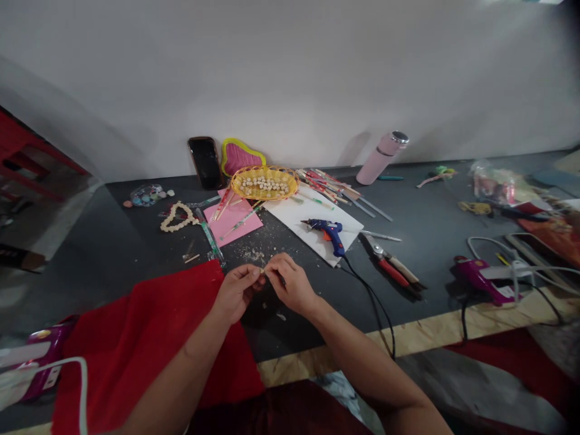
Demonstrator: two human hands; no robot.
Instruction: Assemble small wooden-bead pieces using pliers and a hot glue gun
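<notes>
My left hand (239,291) and my right hand (286,281) meet over the dark table, fingertips almost touching. Between them they pinch a small pale piece (261,271), too small to make out well. Pale crumbs (254,252) lie scattered just beyond the fingers. Farther back, a yellow woven basket (290,188) holds many small pale pieces. A blue glue gun (333,231) rests on a white sheet (290,211) to the right of the hands. To the left, a triangular frame of pale pieces (176,226) lies near a pink sheet (244,226).
Red-handled pruning shears (392,269) and a black cord (369,290) lie at the right. A pink bottle (380,158) and a phone (205,162) stand near the wall. Red cloth (149,320) covers the front left. Purple power strips (487,281) sit at both sides.
</notes>
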